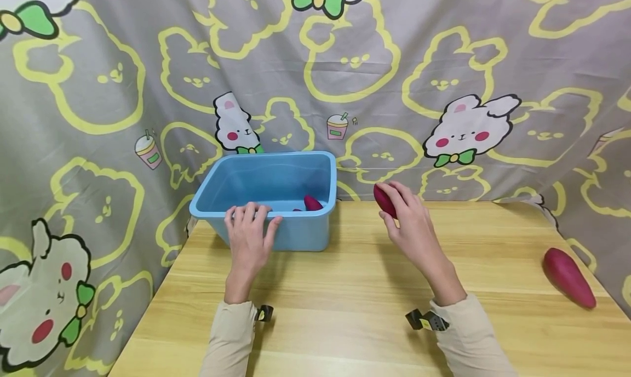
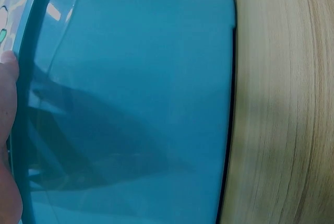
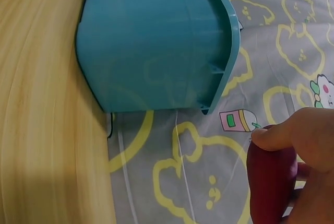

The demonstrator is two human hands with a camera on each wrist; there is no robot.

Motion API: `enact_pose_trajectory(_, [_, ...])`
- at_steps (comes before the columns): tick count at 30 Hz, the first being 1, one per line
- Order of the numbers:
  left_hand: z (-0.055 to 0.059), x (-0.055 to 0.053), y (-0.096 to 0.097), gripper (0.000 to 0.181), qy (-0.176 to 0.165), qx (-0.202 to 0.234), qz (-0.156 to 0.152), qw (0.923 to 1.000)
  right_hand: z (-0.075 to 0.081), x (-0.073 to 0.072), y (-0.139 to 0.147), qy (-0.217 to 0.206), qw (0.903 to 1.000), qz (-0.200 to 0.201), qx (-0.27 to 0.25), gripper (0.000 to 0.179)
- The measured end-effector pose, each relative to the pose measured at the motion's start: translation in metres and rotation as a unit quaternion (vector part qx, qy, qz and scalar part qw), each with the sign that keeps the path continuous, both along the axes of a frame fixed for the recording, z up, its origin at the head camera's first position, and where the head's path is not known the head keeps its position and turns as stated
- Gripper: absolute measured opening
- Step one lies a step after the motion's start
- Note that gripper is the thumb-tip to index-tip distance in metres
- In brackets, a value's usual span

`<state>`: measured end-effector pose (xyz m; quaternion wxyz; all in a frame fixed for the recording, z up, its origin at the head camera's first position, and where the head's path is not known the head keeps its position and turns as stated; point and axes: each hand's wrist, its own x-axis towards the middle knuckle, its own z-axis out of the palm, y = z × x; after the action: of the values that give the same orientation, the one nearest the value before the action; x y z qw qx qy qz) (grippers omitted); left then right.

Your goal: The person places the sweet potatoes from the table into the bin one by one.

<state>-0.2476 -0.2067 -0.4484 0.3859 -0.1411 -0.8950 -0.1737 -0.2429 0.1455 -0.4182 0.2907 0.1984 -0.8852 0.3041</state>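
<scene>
A purple-red sweet potato (image 1: 384, 200) is held between the thumb and fingers of my right hand (image 1: 412, 223), raised above the table to the right of the bin. In the right wrist view the thumb lies along the upper end of this sweet potato (image 3: 271, 177). My left hand (image 1: 247, 234) grips the near rim of a blue plastic bin (image 1: 300, 232), fingers hooked over the edge and thumb on the outer side. Inside the bin lies another sweet potato (image 1: 312, 203), with a small bit of red beside it mostly hidden by the rim.
One more sweet potato (image 1: 569, 278) lies at the right side of the wooden table (image 1: 345, 311). A grey curtain (image 1: 365, 43) with yellow cartoon outlines hangs behind the table and along both sides, close behind the bin.
</scene>
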Motion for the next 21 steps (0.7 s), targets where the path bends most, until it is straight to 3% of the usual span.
enact_pose_trajectory(21, [-0.002, 0.000, 0.000, 0.048, -0.005, 0.001, 0.000, 1.0000, 0.017, -0.002, -0.020, 0.005, 0.9996, 0.016, 0.024, 0.063])
